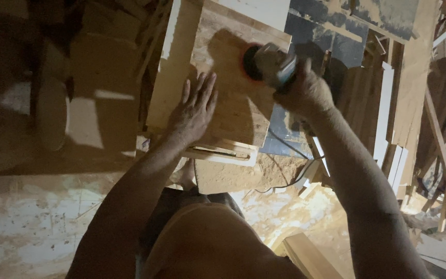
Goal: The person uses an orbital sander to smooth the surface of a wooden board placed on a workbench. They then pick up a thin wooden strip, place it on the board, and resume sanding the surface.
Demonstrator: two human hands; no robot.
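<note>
- Up at centre frame, the right hand point(305, 90) gripped a sander point(264, 62), its orange-rimmed disc against the wooden panel point(223, 103).
- Just left of it, the left hand point(194, 111) lay spread flat on that panel, fingers pointing to the upper edge.

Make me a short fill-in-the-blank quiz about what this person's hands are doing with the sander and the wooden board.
1. The left hand lies ____ on the wooden board, fingers spread.
2. The right hand grips a power ____.
3. The sander's round pad has a rim coloured ____.
4. A thin black ____ hangs below the board's edge toward the sawdust-covered floor.

Missing words: flat; sander; red; cable
</note>
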